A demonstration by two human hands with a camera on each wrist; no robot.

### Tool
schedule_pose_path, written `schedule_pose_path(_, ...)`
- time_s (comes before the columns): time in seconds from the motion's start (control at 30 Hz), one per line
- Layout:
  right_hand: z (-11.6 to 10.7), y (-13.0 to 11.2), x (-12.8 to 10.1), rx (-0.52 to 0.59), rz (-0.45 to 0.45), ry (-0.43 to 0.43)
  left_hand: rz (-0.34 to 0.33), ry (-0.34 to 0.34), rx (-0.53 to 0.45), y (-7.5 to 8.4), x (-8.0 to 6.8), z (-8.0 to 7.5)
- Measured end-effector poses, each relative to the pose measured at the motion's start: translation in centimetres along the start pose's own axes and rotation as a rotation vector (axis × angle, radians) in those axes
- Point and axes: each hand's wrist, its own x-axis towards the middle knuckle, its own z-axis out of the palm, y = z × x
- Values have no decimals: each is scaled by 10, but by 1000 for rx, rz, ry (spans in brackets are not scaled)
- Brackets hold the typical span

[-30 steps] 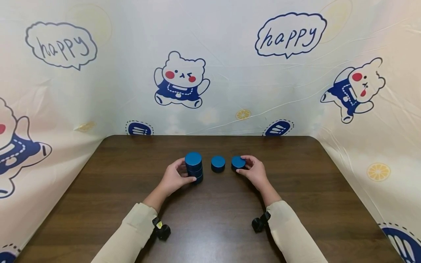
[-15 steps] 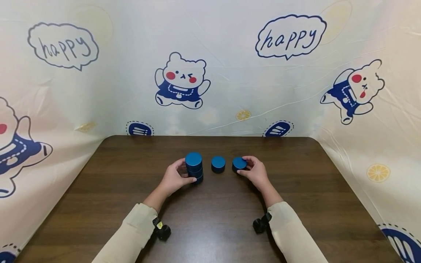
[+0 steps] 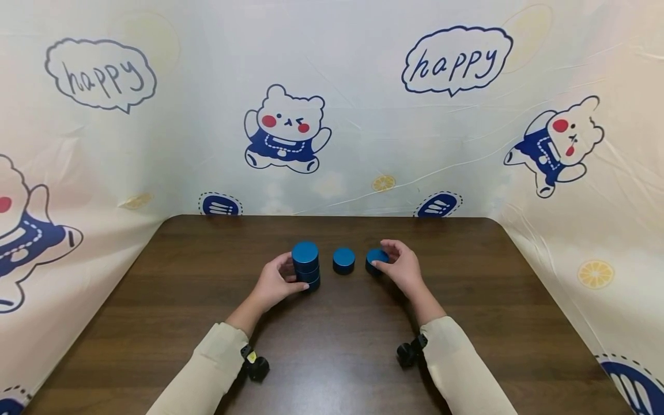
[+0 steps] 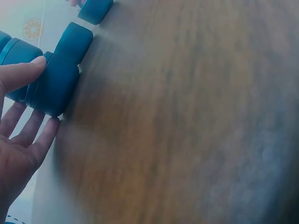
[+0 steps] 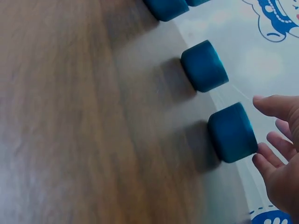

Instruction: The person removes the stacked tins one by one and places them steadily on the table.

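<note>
Three flat blue cylinders form an upright stack (image 3: 305, 255) near the table's far side. My left hand (image 3: 271, 283) grips it from the left, thumb in front and fingers behind. Right of the stack, a single blue cylinder (image 3: 343, 261) stands alone. Another blue cylinder (image 3: 373, 255) stands farther right, beside my right hand (image 3: 404, 270). That hand's fingers are spread; in the right wrist view the thumb is lifted away from the cylinder (image 5: 232, 133), with the fingertips right at its lower edge. In the left wrist view the left thumb lies across the stack (image 4: 55, 88).
The brown wooden table (image 3: 332, 351) ends in a straight far edge behind the cylinders. A pale cloth (image 3: 363, 132) printed with bears hangs behind it and along both sides. Black cameras (image 3: 257, 368) sit on the wrists.
My right hand has let go of the rightmost cylinder, its fingers spreading from a pinch. That cylinder shifted slightly right, then back a little. The left hand and stack stay put.
</note>
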Motion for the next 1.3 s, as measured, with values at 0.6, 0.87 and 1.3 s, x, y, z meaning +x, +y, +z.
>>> schedule_pose_path(0.6,22,-40,-4,49,-213,-55,-4,-8,34,-1,1,1)
schedule_pose_path(0.87,30,-46,-5,44,-267,-129,-6,-5,32,-1,0,1)
schedule_pose_path(1.3,43,-59,-12,128,-269,-229,29,-3,31,-3,0,0)
